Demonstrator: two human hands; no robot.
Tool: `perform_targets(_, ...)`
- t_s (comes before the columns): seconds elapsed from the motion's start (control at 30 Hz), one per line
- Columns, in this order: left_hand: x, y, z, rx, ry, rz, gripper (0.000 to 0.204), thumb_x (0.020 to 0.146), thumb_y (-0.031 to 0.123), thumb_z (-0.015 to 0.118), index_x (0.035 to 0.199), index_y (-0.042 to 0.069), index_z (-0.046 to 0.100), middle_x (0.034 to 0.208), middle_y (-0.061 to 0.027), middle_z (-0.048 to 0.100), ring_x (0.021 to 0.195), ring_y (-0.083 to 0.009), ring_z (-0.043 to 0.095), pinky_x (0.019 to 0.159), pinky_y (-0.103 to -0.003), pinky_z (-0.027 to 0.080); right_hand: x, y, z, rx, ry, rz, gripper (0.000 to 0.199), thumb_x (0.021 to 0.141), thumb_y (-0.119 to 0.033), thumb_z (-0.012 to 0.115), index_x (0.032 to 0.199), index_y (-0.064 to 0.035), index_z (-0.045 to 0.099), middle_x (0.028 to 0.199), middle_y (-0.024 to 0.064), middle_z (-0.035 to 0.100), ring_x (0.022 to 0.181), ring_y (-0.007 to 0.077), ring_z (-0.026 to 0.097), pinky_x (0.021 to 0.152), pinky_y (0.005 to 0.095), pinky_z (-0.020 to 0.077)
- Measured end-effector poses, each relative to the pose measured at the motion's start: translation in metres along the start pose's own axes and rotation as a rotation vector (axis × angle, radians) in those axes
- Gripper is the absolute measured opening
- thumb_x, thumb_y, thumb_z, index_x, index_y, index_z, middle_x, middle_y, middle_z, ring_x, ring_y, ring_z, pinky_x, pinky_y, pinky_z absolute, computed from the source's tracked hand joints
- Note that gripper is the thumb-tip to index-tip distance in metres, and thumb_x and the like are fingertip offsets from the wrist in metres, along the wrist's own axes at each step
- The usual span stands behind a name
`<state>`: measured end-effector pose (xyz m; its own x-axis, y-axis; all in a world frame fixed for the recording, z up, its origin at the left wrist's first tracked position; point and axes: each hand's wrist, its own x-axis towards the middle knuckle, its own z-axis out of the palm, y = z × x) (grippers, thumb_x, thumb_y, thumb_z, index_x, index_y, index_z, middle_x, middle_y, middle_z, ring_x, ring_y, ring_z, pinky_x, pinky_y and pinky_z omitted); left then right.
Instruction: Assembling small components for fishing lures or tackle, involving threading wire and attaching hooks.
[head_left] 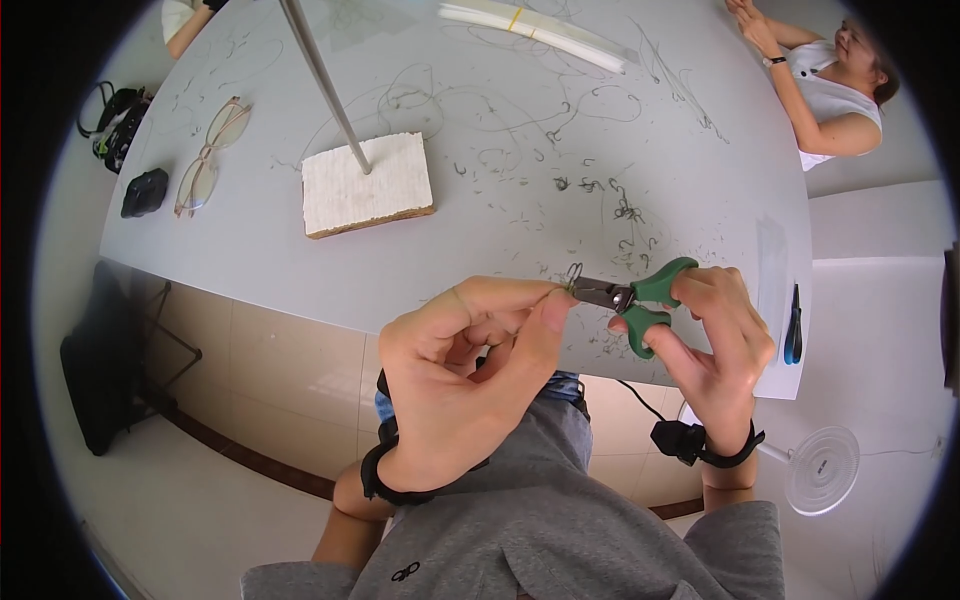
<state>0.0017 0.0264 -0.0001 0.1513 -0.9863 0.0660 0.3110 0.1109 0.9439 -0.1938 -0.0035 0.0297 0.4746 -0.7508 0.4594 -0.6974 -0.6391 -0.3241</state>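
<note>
Left hand (pixel 455 375) pinching a wire loop (pixel 573 275); right hand (pixel 712 335) closed on green pliers (pixel 630 300) gripping it; bending underway, unfinished; wire scraps (pixel 620 215) litter surface (pixel 480 200).

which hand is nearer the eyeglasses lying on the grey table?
Left. The left hand pinches wire below and right of the eyeglasses; the right hand, holding green-handled pliers, is farther right.
</note>
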Motion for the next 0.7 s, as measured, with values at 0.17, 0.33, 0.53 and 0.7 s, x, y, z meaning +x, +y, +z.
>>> perform_targets(0.17,0.0,-0.001,-0.001,0.005,-0.001,-0.009,0.009,0.083,-0.004,0.066,0.091,-0.003,0.066,0.066,0.0017,0.061,0.051,0.0038,0.036,0.046,-0.015,0.025,-0.001,-0.001,0.0,-0.008,-0.003,0.008,0.036,0.061,-0.014,0.079,0.087,0.0008,0.058,0.08,0.0103,0.059,0.067,0.0257,0.053,0.059,0.0327,0.0415)
perform_targets(0.33,0.002,0.0,0.0,0.023,-0.006,0.031,0.009,0.082,-0.004,0.066,0.091,-0.003,0.066,0.065,0.0026,0.06,0.05,0.0035,0.036,0.046,-0.015,0.025,-0.002,-0.001,0.0,-0.006,-0.016,0.02,0.035,0.061,-0.013,0.079,0.086,0.0003,0.058,0.079,0.0098,0.059,0.067,0.0254,0.053,0.059,0.0327,0.0417)
perform_targets(0.53,0.003,-0.001,0.002,0.078,0.02,-0.009,0.006,0.084,-0.001,0.065,0.09,-0.002,0.066,0.063,0.0035,0.057,0.052,0.0022,0.038,0.048,-0.015,0.028,-0.005,0.001,0.0,-0.003,0.007,0.057,0.032,0.061,-0.006,0.078,0.084,0.0006,0.058,0.078,0.0103,0.059,0.068,0.0261,0.054,0.061,0.0342,0.0445)
perform_targets(0.7,0.008,-0.009,0.0,0.2,0.054,0.113,0.008,0.081,-0.001,0.068,0.089,-0.001,0.067,0.06,0.0043,0.056,0.049,0.0033,0.037,0.044,-0.015,0.024,-0.003,0.006,-0.003,-0.079,-0.005,0.213,0.038,0.059,-0.005,0.078,0.089,0.0013,0.057,0.086,0.0113,0.06,0.072,0.0276,0.055,0.065,0.0348,0.0459)
